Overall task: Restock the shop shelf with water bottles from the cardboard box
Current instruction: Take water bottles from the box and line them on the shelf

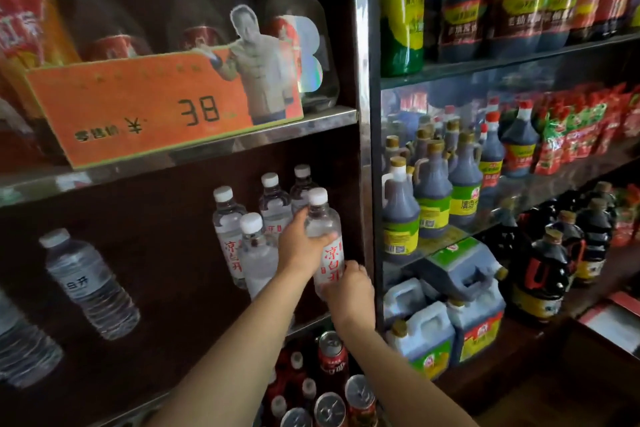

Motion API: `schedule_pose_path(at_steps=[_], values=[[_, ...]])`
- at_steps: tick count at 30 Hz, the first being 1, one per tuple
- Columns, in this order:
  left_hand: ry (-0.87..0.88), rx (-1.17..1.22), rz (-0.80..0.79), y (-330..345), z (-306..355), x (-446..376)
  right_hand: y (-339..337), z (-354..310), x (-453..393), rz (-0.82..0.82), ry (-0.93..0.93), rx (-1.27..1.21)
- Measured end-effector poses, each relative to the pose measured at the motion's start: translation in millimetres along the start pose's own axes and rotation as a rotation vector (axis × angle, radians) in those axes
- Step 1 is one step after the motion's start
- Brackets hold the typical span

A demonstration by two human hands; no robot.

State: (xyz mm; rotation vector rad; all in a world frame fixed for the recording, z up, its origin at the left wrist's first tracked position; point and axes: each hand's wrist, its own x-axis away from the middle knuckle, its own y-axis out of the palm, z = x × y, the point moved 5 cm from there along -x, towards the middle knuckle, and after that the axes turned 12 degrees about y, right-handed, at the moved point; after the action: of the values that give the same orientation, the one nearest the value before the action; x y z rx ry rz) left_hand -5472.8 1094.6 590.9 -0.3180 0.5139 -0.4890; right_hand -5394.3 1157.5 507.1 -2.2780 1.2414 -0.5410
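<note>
1. Bottles first: far left on the shelf [173, 340] there's a lone clear water bottle [90, 282], standing well apart from the rest.
2. Middle has a cluster of white-capped bottles [256, 218] packed together.
3. Left hand [299, 241] is wrapped round the upper body of the bottle being placed [325, 239], just right of that cluster.
4. Right hand [348, 291] grips its bottom end.
5. Looks like the placing step. Next it needs setting down upright beside the others without knocking them. Can't see the cardboard box.
</note>
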Motion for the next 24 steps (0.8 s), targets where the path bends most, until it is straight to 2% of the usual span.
schedule_pose_path(at_steps=[6, 12, 17, 19, 22, 24], values=[[-0.042, -0.012, 0.092, 10, -20, -35, 21, -13, -26, 0.023, -0.042, 0.047], [0.016, -0.010, 0.113, 17, -26, -52, 27, -18, -40, 0.029, -0.074, -0.009], [0.013, -0.076, 0.140, 15, -25, -48, 26, -14, -34, -0.049, -0.100, -0.032], [-0.040, -0.104, 0.101, 13, -23, -47, 23, -12, -29, -0.100, -0.120, -0.048], [-0.159, -0.074, -0.055, 15, -17, -39, 14, -8, -21, -0.183, -0.130, -0.068], [-0.158, -0.050, -0.101, 11, -8, -34, 4, -7, -15, -0.202, -0.138, -0.081]])
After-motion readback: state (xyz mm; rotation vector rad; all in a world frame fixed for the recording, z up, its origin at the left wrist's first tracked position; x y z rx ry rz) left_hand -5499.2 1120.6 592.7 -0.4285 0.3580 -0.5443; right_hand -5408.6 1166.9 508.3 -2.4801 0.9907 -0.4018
